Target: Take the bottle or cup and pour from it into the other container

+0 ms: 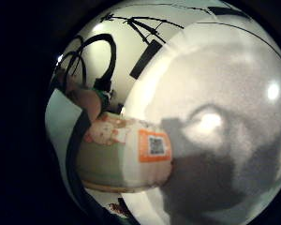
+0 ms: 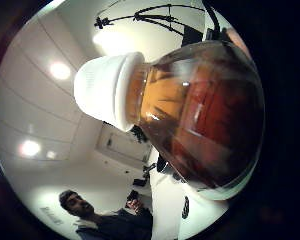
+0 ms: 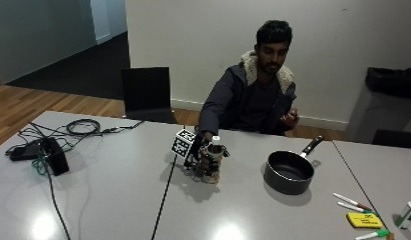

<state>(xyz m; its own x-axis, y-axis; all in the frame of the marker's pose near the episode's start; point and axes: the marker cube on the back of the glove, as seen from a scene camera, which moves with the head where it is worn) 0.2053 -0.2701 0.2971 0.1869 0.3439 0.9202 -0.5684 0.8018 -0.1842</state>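
In the outside view a small bottle of amber liquid with a white cap stands upright on the grey table. My gloved right hand is wrapped around its side. The thumb side palm view is filled by the bottle and its white cap. In the little finger side view the labelled lower part of the bottle sits close to the palm. A black saucepan with a long handle stands on the table a short way off, on the side away from the cables, with nothing seen in it.
Black cables and a small black box lie at the table's left end. Several markers and a yellow block sit near the front right corner. A black chair stands behind the table. The person's bare hand is raised at the chest.
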